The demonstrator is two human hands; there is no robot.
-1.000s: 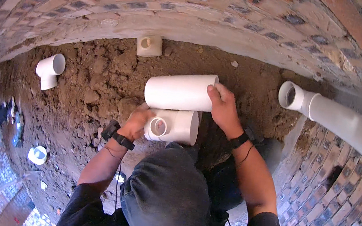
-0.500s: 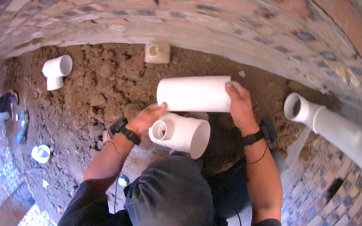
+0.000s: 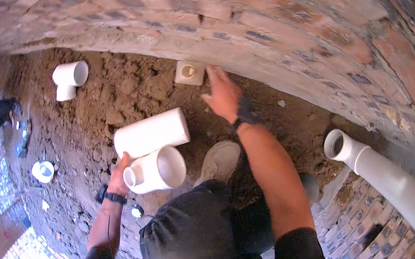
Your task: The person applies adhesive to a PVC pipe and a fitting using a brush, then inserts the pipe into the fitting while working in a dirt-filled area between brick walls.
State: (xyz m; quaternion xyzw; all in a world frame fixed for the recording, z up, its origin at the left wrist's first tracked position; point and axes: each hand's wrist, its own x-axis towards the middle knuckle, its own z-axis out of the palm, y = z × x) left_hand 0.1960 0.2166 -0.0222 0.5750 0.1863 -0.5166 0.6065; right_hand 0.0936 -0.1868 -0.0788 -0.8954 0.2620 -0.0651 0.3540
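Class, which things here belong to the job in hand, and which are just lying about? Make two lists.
Seemingly part of the job:
white branched fitting, in the left hand
white pipe length, next to that fitting
cream square container, beside the open right hand

Seemingly just lying about:
white connector on the soil
round white piece
long white pipe, at right

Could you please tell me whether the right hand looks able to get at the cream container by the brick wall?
Probably yes: the right hand appears empty and open, close beside the cream container, with nothing visible standing between them.
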